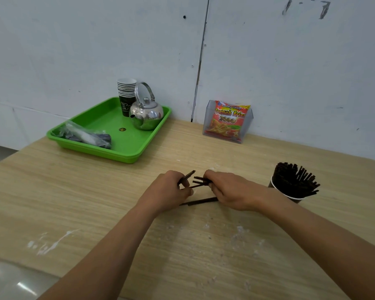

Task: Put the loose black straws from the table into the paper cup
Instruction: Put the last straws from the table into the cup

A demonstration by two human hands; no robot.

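Gripping a few loose black straws between curled fingers, the left hand sits well to the left of the dark paper cup with a white rim, low over the pale wooden table. The right hand is nearer the cup, still to its left, and its fingers are closed round a small bunch of black straws whose ends stick out toward the left hand. The two hands almost meet. One more black straw lies flat on the table left of the cup, just under both hands.

The cup itself stands upright and is packed with black straws that fan out above its rim.

Behind the cup and to its left, against the wall, a clear plastic holder contains a red and orange snack packet printed "Kentang Goreng" and "French Fries".

Far to the cup's left and further back is a green plastic tray. It carries a shiny steel kettle, a stack of dark paper cups with white rims and a crumpled clear plastic bag. Writing on the stacked cups is too small to read.
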